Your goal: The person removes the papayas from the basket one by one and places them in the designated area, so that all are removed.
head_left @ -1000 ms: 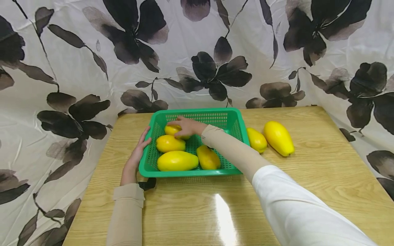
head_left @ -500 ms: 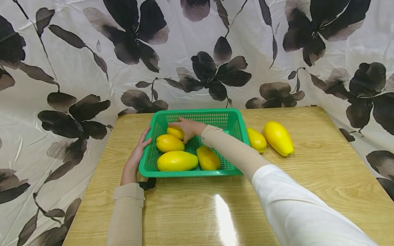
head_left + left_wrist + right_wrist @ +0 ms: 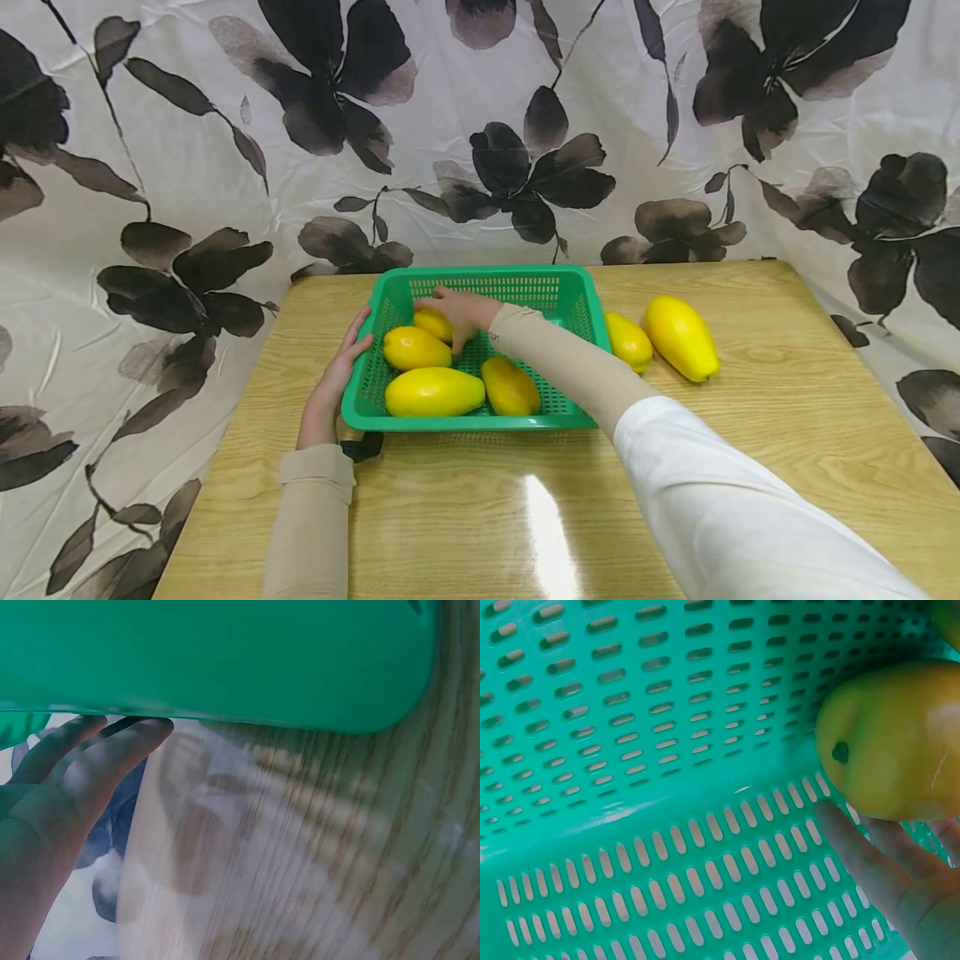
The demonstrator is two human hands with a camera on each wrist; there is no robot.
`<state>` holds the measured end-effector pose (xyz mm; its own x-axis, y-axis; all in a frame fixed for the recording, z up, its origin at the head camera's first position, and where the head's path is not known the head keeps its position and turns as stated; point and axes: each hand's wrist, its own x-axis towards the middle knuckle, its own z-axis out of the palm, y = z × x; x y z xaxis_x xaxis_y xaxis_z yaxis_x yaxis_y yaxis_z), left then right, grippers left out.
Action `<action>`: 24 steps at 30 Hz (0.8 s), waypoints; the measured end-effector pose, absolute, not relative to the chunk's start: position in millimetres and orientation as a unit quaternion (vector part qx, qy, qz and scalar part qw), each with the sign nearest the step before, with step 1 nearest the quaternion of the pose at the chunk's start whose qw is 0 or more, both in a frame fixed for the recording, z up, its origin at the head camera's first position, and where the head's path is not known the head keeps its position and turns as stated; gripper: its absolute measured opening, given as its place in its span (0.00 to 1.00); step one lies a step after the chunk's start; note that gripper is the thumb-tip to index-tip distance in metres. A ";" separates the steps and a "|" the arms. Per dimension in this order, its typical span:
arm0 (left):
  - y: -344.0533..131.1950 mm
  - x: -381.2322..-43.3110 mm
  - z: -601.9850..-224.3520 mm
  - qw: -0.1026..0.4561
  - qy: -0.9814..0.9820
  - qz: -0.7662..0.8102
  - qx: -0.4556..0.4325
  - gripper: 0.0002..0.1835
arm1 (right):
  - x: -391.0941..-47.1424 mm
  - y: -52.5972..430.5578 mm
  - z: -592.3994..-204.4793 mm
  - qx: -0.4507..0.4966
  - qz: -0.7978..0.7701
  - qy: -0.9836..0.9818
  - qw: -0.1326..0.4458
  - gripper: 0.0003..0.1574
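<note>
My left hand (image 3: 337, 375) lies flat along the left side of the green plastic basket (image 3: 480, 422), its extended fingers against the outer wall. In the left wrist view its fingertips are right at the basket's edge. My right hand (image 3: 462, 317) reaches into the basket and grips a yellow papaya (image 3: 431, 323) at the back left, fingers behind it and thumb in front; the hand covers its right end. In front lie another papaya (image 3: 416, 348), a larger one (image 3: 435, 392) and a more orange one (image 3: 512, 386). The right wrist view shows a papaya (image 3: 892, 742) close by the fingers (image 3: 870, 870).
Two more papayas, one partly behind the basket's rim (image 3: 628, 342) and a larger one (image 3: 681, 337), lie on the wooden table (image 3: 780, 433) to the right. A flower-patterned cloth (image 3: 525, 167) hangs behind the table. Slots perforate the basket's floor and walls.
The back-left papaya has shifted slightly to the right under my right hand, and the thumb has moved right and forward. My left hand stays against the basket.
</note>
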<state>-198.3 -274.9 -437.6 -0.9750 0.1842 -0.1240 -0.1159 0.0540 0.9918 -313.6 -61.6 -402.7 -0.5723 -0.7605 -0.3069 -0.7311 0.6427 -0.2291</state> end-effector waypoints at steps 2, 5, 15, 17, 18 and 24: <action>-273.9 -198.7 -435.6 0.113 0.718 0.687 0.012 0.29 | -313.6 -61.4 -403.1 -0.420 -0.042 0.886 0.192 0.64; -271.4 -198.7 -431.1 0.119 0.713 0.691 -0.005 0.29 | -313.5 -60.5 -404.4 -0.416 -0.047 0.888 0.189 0.66; -269.0 -198.7 -430.2 0.120 0.714 0.690 -0.010 0.29 | -314.6 -52.4 -415.5 -0.411 -0.033 0.888 0.202 0.68; -268.3 -196.2 -425.7 0.121 0.712 0.692 -0.010 0.29 | -315.6 -51.1 -417.9 -0.413 -0.042 0.887 0.202 0.67; -267.4 -194.5 -422.1 0.122 0.710 0.694 -0.012 0.29 | -315.9 -50.7 -418.6 -0.414 -0.047 0.886 0.203 0.67; -263.9 -191.4 -415.8 0.125 0.701 0.702 -0.011 0.30 | -315.3 -47.5 -421.8 -0.419 -0.088 0.881 0.201 0.62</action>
